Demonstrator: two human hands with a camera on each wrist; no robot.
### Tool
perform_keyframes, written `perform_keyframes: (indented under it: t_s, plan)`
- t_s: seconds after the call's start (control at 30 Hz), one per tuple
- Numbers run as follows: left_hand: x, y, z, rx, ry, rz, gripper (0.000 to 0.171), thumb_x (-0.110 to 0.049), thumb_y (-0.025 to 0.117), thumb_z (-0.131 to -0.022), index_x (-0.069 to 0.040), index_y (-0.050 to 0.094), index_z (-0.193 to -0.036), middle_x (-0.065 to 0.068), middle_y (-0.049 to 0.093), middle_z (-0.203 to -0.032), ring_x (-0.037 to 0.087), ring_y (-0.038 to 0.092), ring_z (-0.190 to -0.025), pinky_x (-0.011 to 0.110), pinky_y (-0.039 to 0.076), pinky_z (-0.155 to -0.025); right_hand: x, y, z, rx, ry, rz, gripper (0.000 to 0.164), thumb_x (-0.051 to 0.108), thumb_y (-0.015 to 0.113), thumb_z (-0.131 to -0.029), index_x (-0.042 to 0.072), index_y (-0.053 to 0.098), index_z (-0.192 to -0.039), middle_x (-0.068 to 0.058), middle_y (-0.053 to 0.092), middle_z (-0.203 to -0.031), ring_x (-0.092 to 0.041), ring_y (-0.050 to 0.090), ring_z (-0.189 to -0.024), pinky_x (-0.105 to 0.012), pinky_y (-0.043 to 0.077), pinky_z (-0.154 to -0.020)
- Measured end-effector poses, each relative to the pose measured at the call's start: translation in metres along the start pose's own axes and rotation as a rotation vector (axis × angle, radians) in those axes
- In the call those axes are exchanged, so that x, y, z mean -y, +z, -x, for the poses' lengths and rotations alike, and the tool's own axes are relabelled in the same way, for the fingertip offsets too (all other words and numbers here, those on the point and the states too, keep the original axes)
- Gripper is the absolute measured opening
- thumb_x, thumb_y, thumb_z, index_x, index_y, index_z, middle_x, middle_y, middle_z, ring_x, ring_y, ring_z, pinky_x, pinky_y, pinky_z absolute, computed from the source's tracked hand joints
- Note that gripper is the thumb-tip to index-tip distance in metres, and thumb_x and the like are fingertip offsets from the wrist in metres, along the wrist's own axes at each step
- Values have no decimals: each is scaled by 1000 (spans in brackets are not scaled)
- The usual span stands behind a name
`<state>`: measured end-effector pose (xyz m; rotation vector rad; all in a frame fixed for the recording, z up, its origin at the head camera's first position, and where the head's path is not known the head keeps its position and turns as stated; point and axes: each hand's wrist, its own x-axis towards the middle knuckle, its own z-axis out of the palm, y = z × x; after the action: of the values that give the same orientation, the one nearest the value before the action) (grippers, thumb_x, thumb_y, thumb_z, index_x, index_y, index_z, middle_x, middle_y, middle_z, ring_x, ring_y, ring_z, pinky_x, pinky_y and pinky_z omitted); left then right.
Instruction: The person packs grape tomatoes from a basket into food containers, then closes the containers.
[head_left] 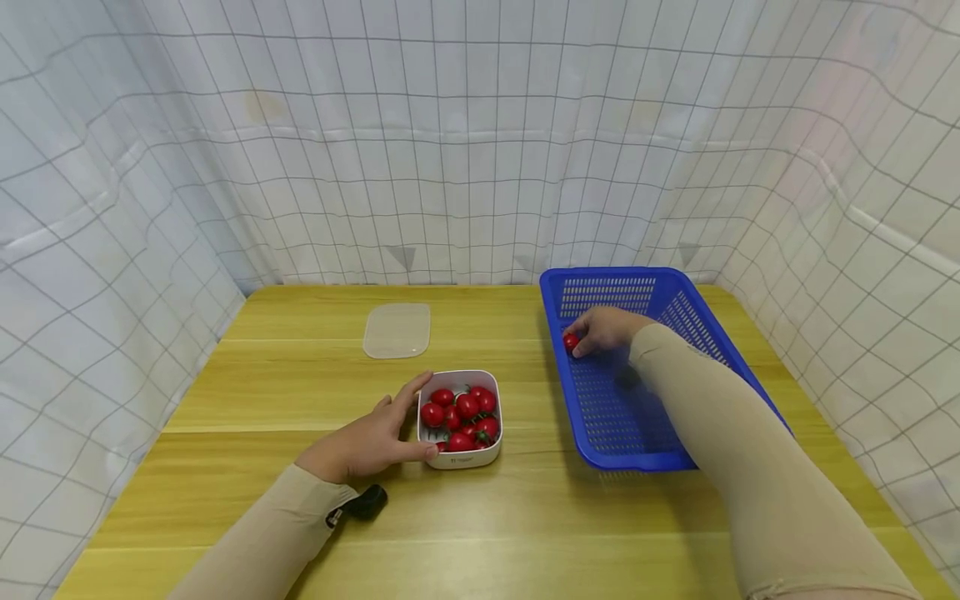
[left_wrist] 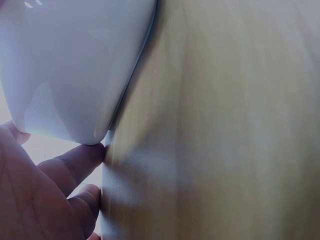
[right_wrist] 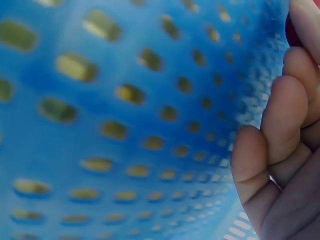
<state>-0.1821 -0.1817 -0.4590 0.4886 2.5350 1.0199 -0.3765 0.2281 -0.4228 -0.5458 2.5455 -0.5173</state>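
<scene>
Several red cherry tomatoes lie in a white square container near the middle of the table, some with green stems. My left hand holds the container from its left side, thumb at the near corner and fingers at the far one. The left wrist view shows fingertips against the container's wall. Inside the blue basket, close to its left wall, my right hand pinches a cherry tomato between thumb and fingers. In the right wrist view only a dark red edge of that tomato shows.
A translucent lid lies flat behind the container. The slotted basket stands at the right of the wooden table, its walls rising around my right hand. White checked curtains enclose the table at the back and sides.
</scene>
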Motion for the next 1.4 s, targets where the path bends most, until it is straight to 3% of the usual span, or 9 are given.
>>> perform_keyframes:
  t_s: [0.2, 0.43, 0.67, 0.8, 1.03, 1.27, 1.4]
  plan:
    - [0, 0, 1, -2, -3, -1, 108, -60, 73, -91, -32, 5, -170, 14, 13, -177, 65, 2, -155, 83, 16, -117, 9, -14, 8, -69, -39, 49, 43, 21, 82, -90, 14, 75, -132, -11, 75, -117, -26, 67, -106, -44, 53, -98]
    - [0, -1, 0, 3, -2, 0, 109, -61, 74, -91, -34, 4, -170, 12, 13, -177, 64, 2, -156, 83, 15, -118, 24, -43, 32, -95, -92, -1, 45, 21, 79, -95, 16, 71, -138, -9, 76, -113, -23, 66, -99, -36, 52, -86]
    - [-1, -3, -2, -5, 10, -15, 109, -62, 74, -90, -34, 5, -170, 13, 17, -176, 63, 4, -156, 82, 18, -118, 61, -63, 52, -125, -192, 32, 42, 24, 78, -96, 18, 72, -137, -2, 77, -105, -20, 64, -92, -35, 51, -80]
    - [0, -3, -1, -3, 27, -7, 110, -59, 74, -91, -29, 5, -170, 14, 17, -176, 65, 2, -155, 81, 13, -120, 97, -58, 55, -98, -251, 78, 44, 26, 80, -94, 20, 73, -136, -1, 76, -99, -19, 63, -89, -33, 49, -78]
    - [0, -2, -1, 6, 15, 3, 110, -59, 75, -90, -32, 5, -170, 13, 18, -176, 64, 3, -156, 82, 14, -119, 151, -34, 55, 5, -355, 109, 42, 23, 81, -93, 22, 74, -135, -1, 69, -89, -16, 56, -80, -30, 45, -71]
    - [1, -3, -3, 9, 2, -4, 109, -59, 74, -91, -32, 4, -170, 13, 19, -176, 64, 5, -155, 83, 16, -118, 188, -11, 52, 119, -427, 165, 41, 20, 80, -95, 22, 73, -135, 3, 69, -90, -12, 56, -77, -25, 48, -68]
    - [1, -3, -2, 9, 4, -6, 108, -59, 73, -91, -32, 5, -170, 12, 18, -176, 64, 5, -155, 82, 15, -118, 201, -2, 52, 144, -473, 198, 41, 22, 81, -94, 21, 74, -135, 5, 70, -88, -10, 58, -77, -25, 49, -70]
